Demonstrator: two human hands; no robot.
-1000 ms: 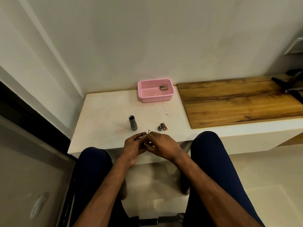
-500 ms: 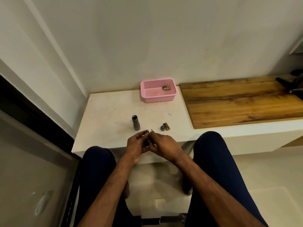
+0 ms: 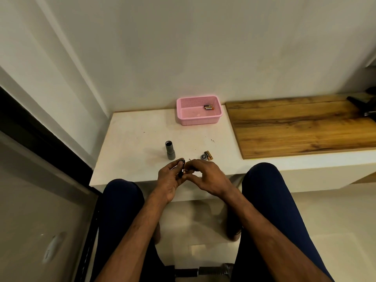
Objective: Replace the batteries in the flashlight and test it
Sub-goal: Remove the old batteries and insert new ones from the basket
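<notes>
The grey flashlight body (image 3: 169, 150) stands upright on the white counter (image 3: 132, 155), open end up. My left hand (image 3: 169, 180) grips a small dark battery holder (image 3: 181, 167) at the counter's front edge. My right hand (image 3: 205, 176) pinches a battery (image 3: 184, 172) against that holder; most of it is hidden by the fingers. The flashlight's round cap (image 3: 203, 157) and two loose batteries (image 3: 209, 155) lie just beyond my right hand. A pink basket (image 3: 198, 119) at the back holds more batteries (image 3: 209, 107).
A wooden board (image 3: 295, 127) covers the counter to the right, with a dark tool (image 3: 364, 104) at its far end. The wall runs behind the counter. My knees sit either side of the hands below the counter edge.
The hands stay together at the counter's front edge, shifting only slightly. The dark holder now shows more clearly between my left fingers. The camera view drifted a little.
</notes>
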